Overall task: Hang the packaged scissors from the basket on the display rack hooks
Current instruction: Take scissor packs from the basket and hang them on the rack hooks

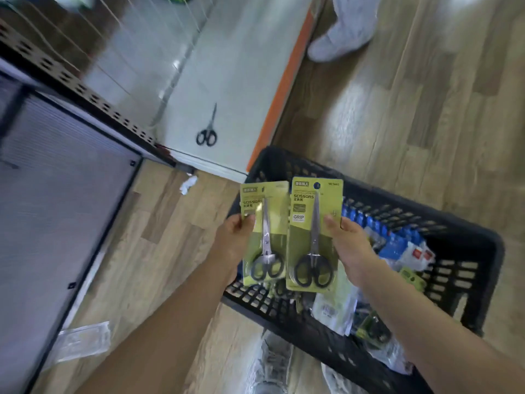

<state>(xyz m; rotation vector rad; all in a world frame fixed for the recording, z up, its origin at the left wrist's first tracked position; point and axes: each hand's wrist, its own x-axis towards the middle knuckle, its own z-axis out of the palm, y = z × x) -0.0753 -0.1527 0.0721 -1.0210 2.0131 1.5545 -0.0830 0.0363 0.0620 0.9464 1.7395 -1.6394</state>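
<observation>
Green card, clear blister, black handles: two packs are up and out of the basket! The left hand (237, 237) pinches the left pack (264, 234) by its left edge, thumb on the printed face, fingers hidden behind the card. The right hand (345, 240) does the mirror of it, thumb pressed onto the right edge of the right pack (314, 236), fingers tucked behind. Both packs stand upright, blades pointing up and far, touching or overlapping slightly along their inner edges, faces turned to the camera; that looks like a check of the cards before hanging, with the hang holes at the top kept free of fingers. Just beneath and to the right sits the black basket (480, 248), with more packaged goods piled inside, blue packs at the far side and further green ones near. Out to the far left, a loose pair of scissors (207, 132) lies on the white shelf base (227, 81) with its orange edge. Thin rack hooks (113, 38) streak across the far left, blurred, well apart from both packs, so neither is hung yet.
</observation>
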